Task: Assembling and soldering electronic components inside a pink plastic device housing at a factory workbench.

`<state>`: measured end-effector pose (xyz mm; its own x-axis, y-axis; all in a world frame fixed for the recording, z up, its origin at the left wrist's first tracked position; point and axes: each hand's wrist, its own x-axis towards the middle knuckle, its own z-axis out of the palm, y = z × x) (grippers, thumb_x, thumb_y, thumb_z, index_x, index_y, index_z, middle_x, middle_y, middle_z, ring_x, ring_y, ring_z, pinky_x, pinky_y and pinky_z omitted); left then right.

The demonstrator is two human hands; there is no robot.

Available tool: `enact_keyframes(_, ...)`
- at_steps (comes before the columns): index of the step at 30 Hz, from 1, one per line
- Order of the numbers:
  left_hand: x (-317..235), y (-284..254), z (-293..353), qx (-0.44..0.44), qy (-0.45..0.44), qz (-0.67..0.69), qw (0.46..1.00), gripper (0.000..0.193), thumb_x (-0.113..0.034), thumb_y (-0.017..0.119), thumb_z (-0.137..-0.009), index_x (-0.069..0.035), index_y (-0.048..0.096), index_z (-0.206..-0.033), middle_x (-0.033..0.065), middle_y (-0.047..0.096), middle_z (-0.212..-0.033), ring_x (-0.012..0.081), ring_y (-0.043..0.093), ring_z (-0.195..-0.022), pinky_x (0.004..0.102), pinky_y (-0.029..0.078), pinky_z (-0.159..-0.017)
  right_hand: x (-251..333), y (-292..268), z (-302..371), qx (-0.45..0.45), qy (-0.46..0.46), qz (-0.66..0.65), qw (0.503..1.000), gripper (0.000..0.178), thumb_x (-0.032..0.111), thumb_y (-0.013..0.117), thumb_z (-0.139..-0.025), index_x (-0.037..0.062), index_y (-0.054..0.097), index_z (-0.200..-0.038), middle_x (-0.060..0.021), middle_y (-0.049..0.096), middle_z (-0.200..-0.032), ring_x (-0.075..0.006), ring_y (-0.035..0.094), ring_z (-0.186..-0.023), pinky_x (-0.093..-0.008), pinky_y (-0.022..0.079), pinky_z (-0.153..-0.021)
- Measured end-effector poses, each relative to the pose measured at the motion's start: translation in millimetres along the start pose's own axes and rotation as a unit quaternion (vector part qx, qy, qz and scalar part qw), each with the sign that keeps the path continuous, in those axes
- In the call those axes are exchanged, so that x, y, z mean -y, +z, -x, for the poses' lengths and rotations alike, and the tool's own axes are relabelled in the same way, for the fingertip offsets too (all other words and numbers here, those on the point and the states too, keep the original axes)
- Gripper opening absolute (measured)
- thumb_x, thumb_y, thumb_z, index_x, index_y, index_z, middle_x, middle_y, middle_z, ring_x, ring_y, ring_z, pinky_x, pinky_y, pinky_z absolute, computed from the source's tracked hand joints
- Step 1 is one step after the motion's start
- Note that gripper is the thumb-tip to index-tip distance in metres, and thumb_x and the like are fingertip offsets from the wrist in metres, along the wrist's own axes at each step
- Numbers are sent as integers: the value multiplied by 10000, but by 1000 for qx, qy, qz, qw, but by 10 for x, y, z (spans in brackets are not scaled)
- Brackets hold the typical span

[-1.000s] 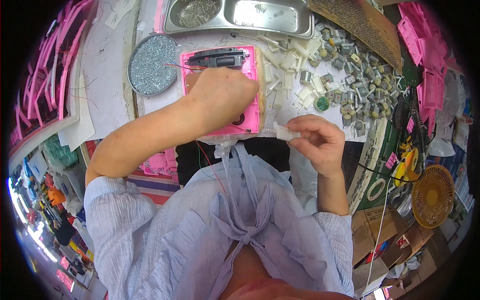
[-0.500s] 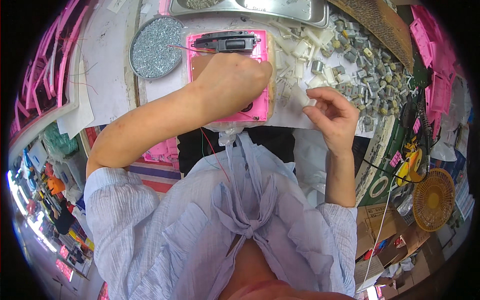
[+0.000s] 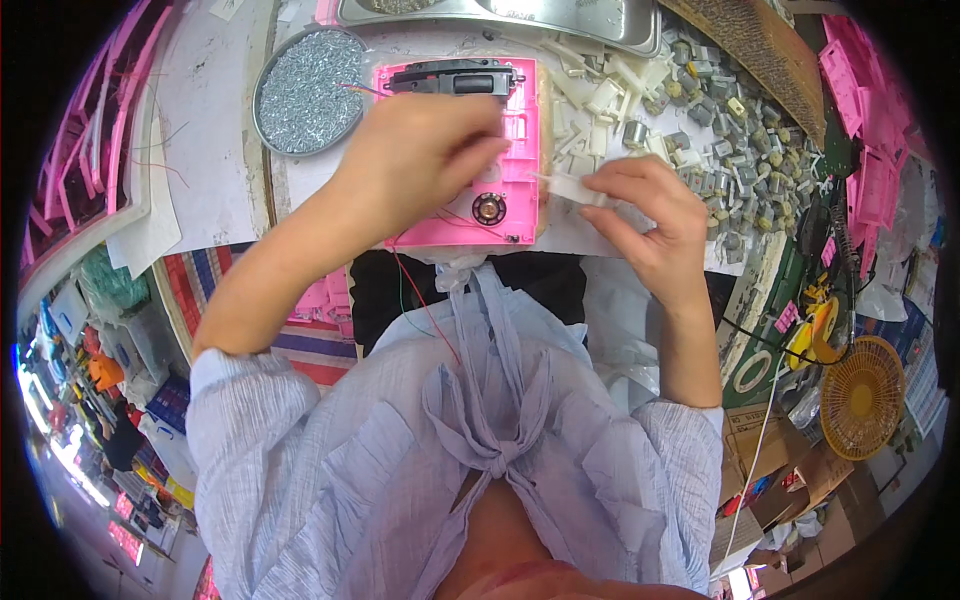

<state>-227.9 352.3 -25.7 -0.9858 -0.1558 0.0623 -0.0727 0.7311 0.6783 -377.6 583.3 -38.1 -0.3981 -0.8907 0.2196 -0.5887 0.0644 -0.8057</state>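
A pink plastic housing (image 3: 462, 232) lies on the table in front of me. Along its far edge sits a long black part (image 3: 455, 78), and a small round speaker (image 3: 489, 208) is set near its lower right. My left hand (image 3: 425, 145) is over the housing's left half, fingers bent and thumb pointing right; whether anything is in its fingertips is hidden. Just right of the housing, my right hand (image 3: 655, 215) pinches a white plastic piece (image 3: 575, 188) between thumb and fingers. That piece points left toward the housing. Thin wires run out from under my left wrist.
A round tray of small silver screws (image 3: 310, 92) stands left of the housing. White plastic pieces (image 3: 605, 100) and many small motors (image 3: 765, 165) are heaped to the right. A metal tray (image 3: 570, 22) lies at the back. Pink parts (image 3: 100, 130) are stacked far left.
My left hand has drawn back leftward from the housing's right edge, uncovering the speaker. My right hand has moved slightly left with the white piece, which now reaches the housing's edge.
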Motion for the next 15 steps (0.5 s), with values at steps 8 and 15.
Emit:
enact_keyframes(8,156,294,352,-161,-117,270,942,70,-40,696,-947,26,683,-963,70,729,-849,126,727,-696,244,572,-637,106,131,-423,74,-176,181,965,343,100,821,-653,46,710,-973,-81,659,-944,-281,618,-857,-387,522,-729)
enact_keyframes(15,117,344,369,-173,-113,263,942,61,-61,715,-937,-5,690,-943,59,720,-794,106,723,-677,223,525,-566,55,272,-538,81,-247,160,952,226,138,694,-724,47,684,-931,-60,616,-892,-260,593,-833,-361,508,-717)
